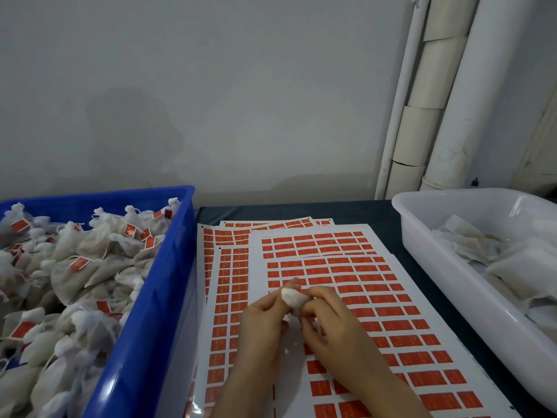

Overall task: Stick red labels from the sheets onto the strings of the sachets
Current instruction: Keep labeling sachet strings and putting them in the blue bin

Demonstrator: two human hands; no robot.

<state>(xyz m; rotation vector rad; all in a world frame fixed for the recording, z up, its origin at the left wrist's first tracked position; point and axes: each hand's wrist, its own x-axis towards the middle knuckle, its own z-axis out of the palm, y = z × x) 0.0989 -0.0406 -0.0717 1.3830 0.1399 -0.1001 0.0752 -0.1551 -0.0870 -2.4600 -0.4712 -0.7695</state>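
A small white sachet (293, 297) is pinched between both hands above the label sheets. My left hand (262, 321) grips its left side and my right hand (328, 321) closes on its right side and underside. Its string is hidden by my fingers. White sheets of red labels (346, 276) lie overlapped on the dark table in front of me, several labels gone from the near left part of the top sheet. No loose label is visible in my fingers.
A blue crate (156, 297) on the left is heaped with sachets that carry red labels. A white tub (446, 267) on the right holds flat unlabelled sachets. White pipes (428, 116) run down the wall at the back right.
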